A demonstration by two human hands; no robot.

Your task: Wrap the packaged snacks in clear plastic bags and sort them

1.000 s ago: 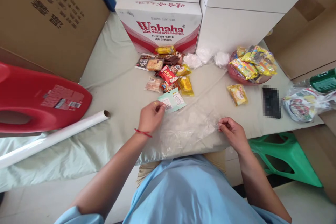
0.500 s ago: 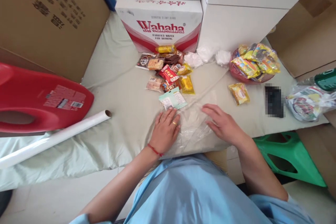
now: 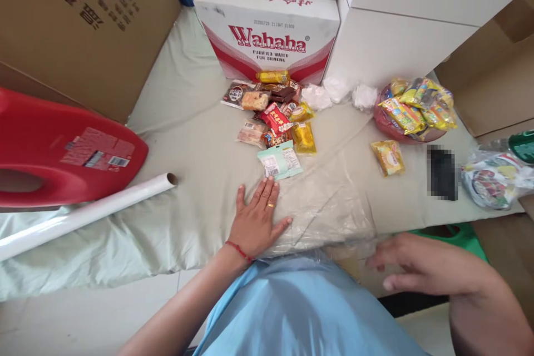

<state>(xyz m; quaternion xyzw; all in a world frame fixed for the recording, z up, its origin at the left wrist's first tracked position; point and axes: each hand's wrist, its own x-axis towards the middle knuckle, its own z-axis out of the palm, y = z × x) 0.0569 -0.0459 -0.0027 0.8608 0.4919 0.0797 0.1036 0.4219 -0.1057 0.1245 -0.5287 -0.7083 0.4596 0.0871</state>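
Note:
My left hand (image 3: 255, 221) lies flat with fingers spread, pressing on the left part of a clear plastic bag (image 3: 329, 214) on the cloth-covered table. Its fingertips reach just short of a pale green snack packet (image 3: 281, 160). To the right, off the front edge of the table, my right hand (image 3: 411, 267) hovers slightly blurred, thumb apart from the fingers, with nothing visible in it. The bag's near edge runs along the table edge by my blue clothing. Beyond the packet, several wrapped snacks lie heaped, among them a red packet (image 3: 276, 119) and a yellow one (image 3: 304, 138).
A Wahaha carton (image 3: 269, 39) stands behind the snacks. At right are a pink bowl (image 3: 386, 122) of yellow packets, a single yellow packet (image 3: 387, 157) and a blurred-out black object (image 3: 443, 172). A white roll (image 3: 104, 208) and red jug (image 3: 95, 144) lie left. Below is a green stool (image 3: 469, 236).
My right hand has moved right and toward me, away from the plastic bag, which now lies flatter. My left hand has spread its fingers on it. The view has shifted slightly.

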